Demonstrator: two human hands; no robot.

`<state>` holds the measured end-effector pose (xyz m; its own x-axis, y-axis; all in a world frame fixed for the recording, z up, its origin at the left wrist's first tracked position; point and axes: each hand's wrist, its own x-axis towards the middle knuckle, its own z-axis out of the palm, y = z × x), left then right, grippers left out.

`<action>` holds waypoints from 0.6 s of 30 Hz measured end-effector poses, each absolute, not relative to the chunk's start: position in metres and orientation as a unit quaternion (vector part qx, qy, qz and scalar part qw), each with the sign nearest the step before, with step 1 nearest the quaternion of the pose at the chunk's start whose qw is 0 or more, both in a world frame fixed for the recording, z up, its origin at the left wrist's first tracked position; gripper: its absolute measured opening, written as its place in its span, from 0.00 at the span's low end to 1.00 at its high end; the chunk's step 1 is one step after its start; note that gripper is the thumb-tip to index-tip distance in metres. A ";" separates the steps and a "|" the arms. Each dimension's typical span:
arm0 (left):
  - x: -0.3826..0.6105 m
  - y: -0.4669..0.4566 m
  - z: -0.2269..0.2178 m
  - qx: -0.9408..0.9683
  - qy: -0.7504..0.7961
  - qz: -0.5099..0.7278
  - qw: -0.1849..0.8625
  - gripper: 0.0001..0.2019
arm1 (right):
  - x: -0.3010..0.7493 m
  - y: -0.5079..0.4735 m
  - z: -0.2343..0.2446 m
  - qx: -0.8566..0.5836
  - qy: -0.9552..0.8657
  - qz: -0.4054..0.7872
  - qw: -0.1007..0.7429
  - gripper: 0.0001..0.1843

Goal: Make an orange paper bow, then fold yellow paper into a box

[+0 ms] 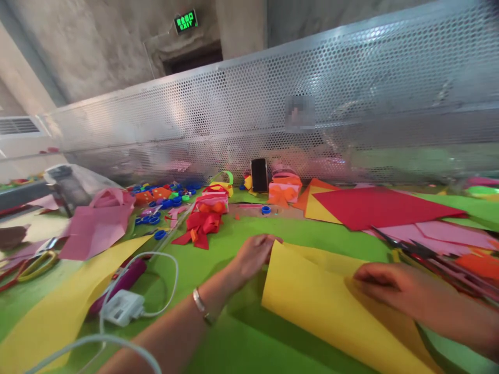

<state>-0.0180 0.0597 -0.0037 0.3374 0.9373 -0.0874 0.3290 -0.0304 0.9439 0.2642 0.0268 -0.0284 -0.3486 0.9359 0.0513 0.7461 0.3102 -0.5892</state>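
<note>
A yellow sheet of paper (312,296) is bent over in a loose curve in front of me. My left hand (255,254) is at its far left corner, fingers closed, their tips partly hidden behind the paper's edge. On the right, my right hand (385,283) pinches the same sheet near its far edge, thumb and fingers together. The sheet's near part runs down past the bottom of the view. Beneath it lies a green sheet (218,291) covering the tabletop. A silver bracelet (198,299) circles my left wrist.
A white charger (123,307) with looping cable lies left, beside a purple glue tool (128,280). Scissors (401,244) rest on the right near red paper (382,205). Behind stand small paper baskets (284,189), a phone (259,175) and a perforated metal screen (234,114).
</note>
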 end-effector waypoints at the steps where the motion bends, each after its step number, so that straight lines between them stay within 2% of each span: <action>1: -0.021 0.057 0.001 0.640 0.492 0.310 0.503 0.26 | 0.263 0.025 -0.027 -0.543 -0.777 0.255 0.193 0.18; 3: -0.024 0.054 0.007 0.625 0.508 0.305 0.509 0.28 | 0.260 0.024 -0.024 -0.549 -0.760 0.300 0.176 0.16; 6: -0.021 0.051 0.010 0.629 0.530 0.284 0.493 0.21 | 0.259 0.024 -0.019 -0.555 -0.749 0.312 0.183 0.12; 8: -0.020 0.052 0.009 0.640 0.535 0.276 0.476 0.27 | 0.260 0.026 -0.018 -0.553 -0.748 0.318 0.184 0.12; 11: -0.023 0.054 0.010 0.651 0.541 0.257 0.466 0.30 | 0.265 0.032 -0.020 -0.546 -0.753 0.313 0.194 0.22; 13: -0.027 0.055 0.015 0.670 0.529 0.210 0.477 0.26 | 0.269 0.038 -0.023 -0.545 -0.754 0.296 0.215 0.30; 14: -0.030 0.055 0.019 0.688 0.516 0.185 0.476 0.23 | 0.271 0.040 -0.023 -0.545 -0.757 0.282 0.224 0.31; 16: -0.035 0.057 0.028 0.751 0.473 0.162 0.433 0.16 | 0.274 0.044 -0.024 -0.528 -0.779 0.252 0.227 0.29; 18: -0.042 0.060 0.037 0.809 0.432 0.190 0.352 0.11 | 0.274 0.044 -0.022 -0.489 -0.815 0.232 0.206 0.26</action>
